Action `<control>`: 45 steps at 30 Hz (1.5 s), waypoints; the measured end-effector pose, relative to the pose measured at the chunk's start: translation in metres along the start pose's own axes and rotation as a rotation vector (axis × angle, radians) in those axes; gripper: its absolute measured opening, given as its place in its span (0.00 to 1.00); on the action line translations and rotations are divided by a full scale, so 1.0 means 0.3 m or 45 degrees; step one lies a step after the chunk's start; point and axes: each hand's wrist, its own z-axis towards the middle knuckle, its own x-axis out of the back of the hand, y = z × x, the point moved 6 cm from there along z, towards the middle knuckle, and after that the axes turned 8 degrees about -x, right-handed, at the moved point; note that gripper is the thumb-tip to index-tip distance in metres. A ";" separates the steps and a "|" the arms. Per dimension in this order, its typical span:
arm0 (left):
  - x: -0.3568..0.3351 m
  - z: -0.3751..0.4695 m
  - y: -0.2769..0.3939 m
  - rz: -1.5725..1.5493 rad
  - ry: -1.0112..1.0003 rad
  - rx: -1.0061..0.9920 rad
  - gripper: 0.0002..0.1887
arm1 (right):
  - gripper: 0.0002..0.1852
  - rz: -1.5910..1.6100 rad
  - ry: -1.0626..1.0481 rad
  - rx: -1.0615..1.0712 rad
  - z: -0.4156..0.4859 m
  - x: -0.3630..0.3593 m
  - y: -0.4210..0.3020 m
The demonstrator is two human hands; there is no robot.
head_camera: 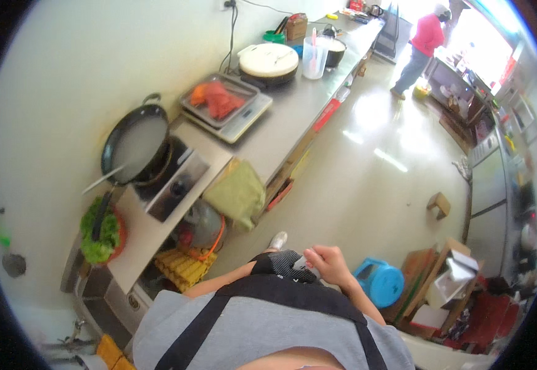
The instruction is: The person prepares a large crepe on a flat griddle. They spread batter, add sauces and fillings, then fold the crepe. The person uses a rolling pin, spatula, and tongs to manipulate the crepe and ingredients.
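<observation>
My right hand (327, 266) is in front of my waist, fingers curled around a small white piece with red marks (302, 264). Whether it is a packet, a cloth or part of the apron I cannot tell. It lies against the dark patterned front of my apron (283, 262). My left forearm (222, 280) reaches in from the left, but the hand itself is hidden behind the apron cloth. Ahead on the left, a wok (135, 143) with whitish liquid and a pale-handled utensil sits on a cooktop (176, 185).
Red meat fills a metal tray (219, 99) on a kitchen scale (250, 121). Lettuce (97, 245) lies beneath the wok handle. A sink (106, 300) is at lower left. A blue plastic stool (381, 282) and cardboard (418, 277) stand right. A person (423, 46) stands far off.
</observation>
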 end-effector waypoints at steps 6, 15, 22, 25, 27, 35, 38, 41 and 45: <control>0.227 0.534 0.225 -0.115 -0.344 -0.164 0.17 | 0.19 0.043 0.359 0.003 0.261 0.450 -0.042; 0.195 1.416 0.365 -0.151 -0.698 -0.261 0.14 | 0.20 0.484 0.778 -0.132 0.382 1.176 0.352; 0.311 1.992 0.657 0.178 -0.546 -0.111 0.16 | 0.17 0.056 0.833 -0.047 0.563 1.825 0.487; 0.356 2.230 0.694 0.232 -0.558 -0.139 0.17 | 0.17 0.137 0.766 -0.091 0.672 2.042 0.530; 0.379 2.415 0.678 0.271 -0.620 -0.092 0.18 | 0.18 0.278 0.732 -0.117 0.760 2.155 0.608; 0.537 3.188 0.749 0.112 -0.559 0.066 0.19 | 0.18 0.077 0.904 -0.128 1.083 2.838 0.854; 0.585 3.596 0.834 0.125 -0.599 0.074 0.19 | 0.16 0.720 1.176 -0.248 1.039 3.175 0.970; 0.561 3.968 1.055 0.230 -0.726 -0.146 0.18 | 0.14 0.643 1.562 -0.369 0.914 3.470 1.078; 0.445 4.363 1.138 0.189 -0.873 -0.222 0.18 | 0.13 0.688 1.900 -0.544 0.717 3.617 1.363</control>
